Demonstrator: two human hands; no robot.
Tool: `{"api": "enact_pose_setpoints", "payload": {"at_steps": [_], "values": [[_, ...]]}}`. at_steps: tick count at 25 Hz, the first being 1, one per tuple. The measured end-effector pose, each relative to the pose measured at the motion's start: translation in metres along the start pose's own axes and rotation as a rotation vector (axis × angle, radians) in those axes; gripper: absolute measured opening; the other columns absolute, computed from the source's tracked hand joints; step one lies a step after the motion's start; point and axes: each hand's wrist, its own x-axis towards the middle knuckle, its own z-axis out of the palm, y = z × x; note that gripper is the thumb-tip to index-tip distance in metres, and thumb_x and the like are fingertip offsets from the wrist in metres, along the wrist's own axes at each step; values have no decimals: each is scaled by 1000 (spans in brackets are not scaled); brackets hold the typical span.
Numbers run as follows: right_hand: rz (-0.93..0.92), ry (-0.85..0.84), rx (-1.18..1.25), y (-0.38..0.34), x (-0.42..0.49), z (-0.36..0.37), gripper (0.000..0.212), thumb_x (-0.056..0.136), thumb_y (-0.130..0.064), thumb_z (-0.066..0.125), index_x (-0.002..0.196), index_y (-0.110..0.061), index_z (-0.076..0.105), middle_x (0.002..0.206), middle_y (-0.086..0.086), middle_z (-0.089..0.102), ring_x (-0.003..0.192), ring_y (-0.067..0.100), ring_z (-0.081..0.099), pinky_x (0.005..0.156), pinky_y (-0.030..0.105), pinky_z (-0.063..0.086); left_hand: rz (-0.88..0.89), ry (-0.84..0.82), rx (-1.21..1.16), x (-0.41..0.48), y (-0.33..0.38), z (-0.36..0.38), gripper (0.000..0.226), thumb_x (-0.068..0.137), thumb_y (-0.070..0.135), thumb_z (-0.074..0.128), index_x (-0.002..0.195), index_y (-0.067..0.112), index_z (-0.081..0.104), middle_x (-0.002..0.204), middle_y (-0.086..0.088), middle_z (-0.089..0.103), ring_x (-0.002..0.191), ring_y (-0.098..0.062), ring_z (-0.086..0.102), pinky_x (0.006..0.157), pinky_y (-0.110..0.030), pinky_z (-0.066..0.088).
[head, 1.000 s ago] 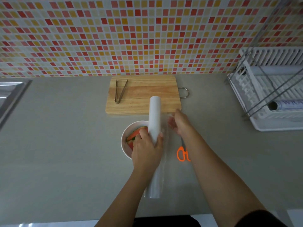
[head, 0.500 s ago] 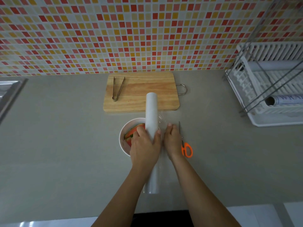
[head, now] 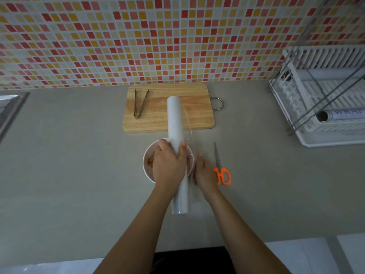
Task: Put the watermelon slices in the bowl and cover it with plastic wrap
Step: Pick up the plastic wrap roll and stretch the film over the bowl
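A white bowl [head: 146, 165] stands on the grey counter in front of the cutting board, with watermelon slices [head: 151, 161] showing at its left side. My left hand [head: 169, 163] is shut on a long white roll of plastic wrap [head: 175, 123] held lengthwise over the bowl. A clear sheet of wrap [head: 190, 135] hangs off the roll's right side. My right hand [head: 203, 171] presses that loose sheet down by the bowl's right rim. Most of the bowl is hidden under my left hand and the roll.
Orange-handled scissors [head: 221, 169] lie just right of my right hand. A wooden cutting board [head: 193, 113] with metal tongs [head: 139, 103] lies behind the bowl. A white dish rack [head: 324, 115] holding another roll [head: 339, 115] stands at the right. A sink edge [head: 9, 107] shows at far left.
My right hand has come back from beyond the bowl to the bowl's right rim, against the loose sheet. The roll has shifted left over the bowl, hiding more of the watermelon.
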Motion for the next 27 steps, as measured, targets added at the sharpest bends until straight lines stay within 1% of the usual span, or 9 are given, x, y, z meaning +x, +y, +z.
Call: {"api": "enact_pose_setpoints", "payload": {"at_steps": [5, 8, 12, 16, 20, 22, 24, 25, 27], "values": [[44, 11, 164, 0, -25, 2, 61, 92, -57, 28, 47, -22, 49, 43, -5, 53, 42, 10, 53, 44, 23, 42, 35, -9, 2, 5, 0, 4, 36, 91, 48, 47, 90, 14, 38, 88, -12, 62, 74, -27, 61, 56, -32, 40], [-75, 40, 129, 4, -31, 3, 53, 96, -41, 35, 48, -22, 45, 39, -7, 51, 37, 6, 49, 39, 20, 39, 41, -34, 8, 5, 1, 7, 36, 91, 50, 46, 90, 15, 37, 85, -11, 62, 70, -27, 62, 53, -34, 46], [-136, 96, 53, 10, -28, 3, 45, 99, -28, 36, 54, -21, 40, 41, -6, 44, 39, 5, 43, 44, 22, 35, 61, -57, 6, 6, -1, 6, 37, 91, 50, 47, 89, 13, 39, 82, -10, 61, 66, -25, 61, 53, -35, 48], [-217, 137, -67, 15, -28, 2, 44, 99, -17, 37, 55, -25, 35, 51, -10, 37, 50, 2, 35, 56, 23, 25, 85, -64, -11, 11, -3, 1, 37, 92, 46, 49, 87, 10, 44, 73, -6, 58, 55, -12, 53, 45, -23, 34], [-138, 123, -85, 20, -27, 11, 37, 99, -21, 36, 64, -15, 47, 57, -8, 46, 55, 4, 42, 57, 25, 26, 81, -65, 8, 15, -3, -4, 35, 93, 44, 48, 83, 11, 45, 65, 3, 51, 51, -1, 44, 44, -15, 24], [-69, 49, -63, 22, -23, 12, 41, 99, -26, 34, 61, -17, 46, 56, -7, 49, 54, 7, 46, 53, 26, 32, 73, -60, 18, 14, -3, -3, 36, 93, 45, 48, 85, 10, 48, 67, 3, 51, 53, -6, 45, 46, -16, 25], [25, -9, -8, 21, -18, 9, 42, 96, -24, 36, 56, -19, 45, 49, -7, 51, 49, 9, 49, 45, 22, 36, 60, -37, 26, 13, -3, -2, 40, 91, 46, 51, 92, 6, 54, 80, -4, 53, 61, -15, 46, 52, -21, 28], [66, -16, 15, 20, -15, 7, 38, 94, -20, 36, 58, -17, 47, 51, -4, 54, 52, 14, 52, 46, 21, 38, 56, -32, 35, 12, -4, -1, 42, 90, 46, 52, 95, 5, 56, 86, -8, 54, 65, -17, 46, 53, -21, 28], [116, 28, 52, 15, -5, 3, 30, 92, -17, 36, 72, -8, 56, 71, 9, 64, 69, 26, 58, 63, 32, 46, 53, -46, 35, 10, -4, -1, 44, 90, 48, 51, 96, 4, 56, 92, -13, 59, 69, -20, 49, 53, -22, 29]]}}
